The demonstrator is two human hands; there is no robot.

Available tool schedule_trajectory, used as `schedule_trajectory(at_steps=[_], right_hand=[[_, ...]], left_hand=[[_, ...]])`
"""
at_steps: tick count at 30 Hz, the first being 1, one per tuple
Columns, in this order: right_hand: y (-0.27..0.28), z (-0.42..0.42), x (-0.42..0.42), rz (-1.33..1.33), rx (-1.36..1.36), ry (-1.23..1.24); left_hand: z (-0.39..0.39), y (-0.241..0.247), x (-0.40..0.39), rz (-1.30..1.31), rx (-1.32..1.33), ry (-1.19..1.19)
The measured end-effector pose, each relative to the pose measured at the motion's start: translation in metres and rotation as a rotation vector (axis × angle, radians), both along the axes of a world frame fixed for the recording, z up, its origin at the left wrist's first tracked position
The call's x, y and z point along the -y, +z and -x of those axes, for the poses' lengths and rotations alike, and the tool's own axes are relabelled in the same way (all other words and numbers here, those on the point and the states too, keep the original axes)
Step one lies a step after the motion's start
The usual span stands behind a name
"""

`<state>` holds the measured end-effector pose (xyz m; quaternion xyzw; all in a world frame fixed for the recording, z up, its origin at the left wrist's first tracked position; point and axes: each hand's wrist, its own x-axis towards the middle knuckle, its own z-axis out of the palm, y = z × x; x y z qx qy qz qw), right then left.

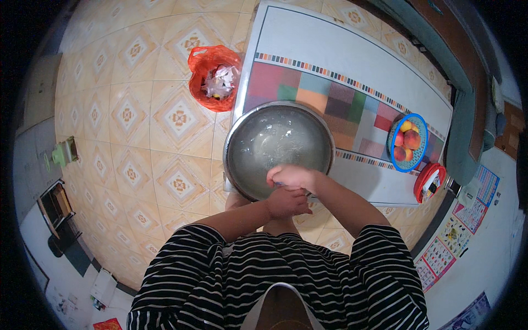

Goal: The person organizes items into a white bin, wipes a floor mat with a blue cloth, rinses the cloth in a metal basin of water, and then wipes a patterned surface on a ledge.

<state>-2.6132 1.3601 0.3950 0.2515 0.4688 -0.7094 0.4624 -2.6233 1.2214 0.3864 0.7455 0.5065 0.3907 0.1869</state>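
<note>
A large round metal basin [236,123] with clouded, bubbly water in it stands on the near left part of the table. My right hand [291,176] is over the basin's near side, its fingers curled in. Under those fingers shows a bit of a small bluish object [279,184], mostly hidden. Just below, my left hand [287,202] is close against the right at the basin's near rim. Whether my left hand grips anything cannot be made out.
A blue-rimmed basket [425,142] of peaches sits on the right of the patterned table [305,35], with a red container [418,185] holding small items beside it. An orange-red plastic bag [200,97] with crumpled wrappers stands left of the table on the tiled floor [179,117].
</note>
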Motion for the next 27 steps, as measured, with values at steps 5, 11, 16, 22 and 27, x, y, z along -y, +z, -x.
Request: schedule_trajectory(at_steps=[5,11,16,22,27], right_hand=[[-0.009,0.001,0.012,-0.289,-0.187,0.119],[0.015,0.016,0.021,-0.543,-0.129,0.25],[-0.016,0.009,0.047,-0.755,-0.14,0.375],[-0.046,-0.012,0.043,-0.744,-0.076,0.212],[-0.021,-0.049,-0.002,0.019,0.033,-0.665]], left_hand=[[-0.012,-0.022,0.006,0.118,-0.137,0.01],[-0.014,-0.011,0.003,0.517,0.312,0.167],[-0.034,-0.054,0.015,0.703,0.125,0.122],[-0.03,-0.049,0.018,0.727,0.23,-0.082],[0.008,0.033,0.002,0.423,-0.457,-0.287]])
